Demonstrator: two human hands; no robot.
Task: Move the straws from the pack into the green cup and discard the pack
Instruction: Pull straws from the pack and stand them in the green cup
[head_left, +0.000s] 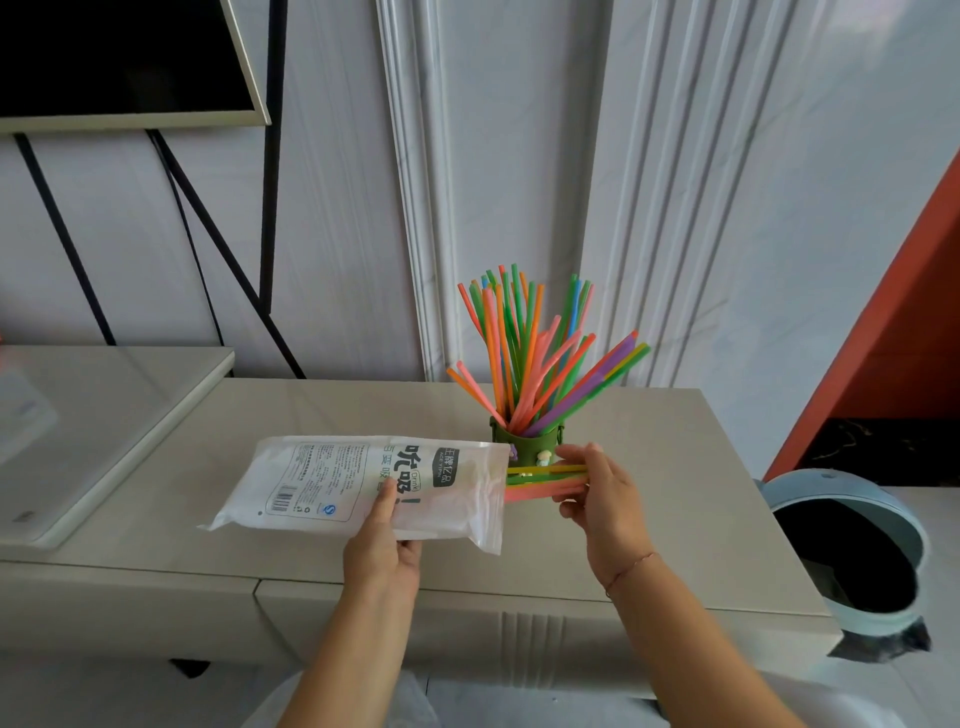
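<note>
View from the person's head, looking down at a beige cabinet (675, 467) set against a white panelled wall. The left hand (384, 535) grips a white plastic pack (363, 483) from below, thumb on its printed face and fingers curled under its near edge, holding it level above the cabinet top. The pack lies sideways, with its open end to the right, just in front of a green cup (524, 441). A few straws (540, 480), yellow, green and pink, stick out of that open end. The right hand (597, 499) pinches their free ends between thumb and fingertips. They lie level between pack and hand, partly hiding the foot of the cup. The cup stands upright on the cabinet, and many more standing straws (519, 353) in orange, green, pink, blue and purple fan out of it, some upright, some leaning right. A thin bracelet (631, 566) circles the right wrist. Past the cabinet's right end, an open pale blue bin (852, 551) with a dark inside stands on the floor. A dark screen (119, 57) on black legs fills the upper left corner.
</note>
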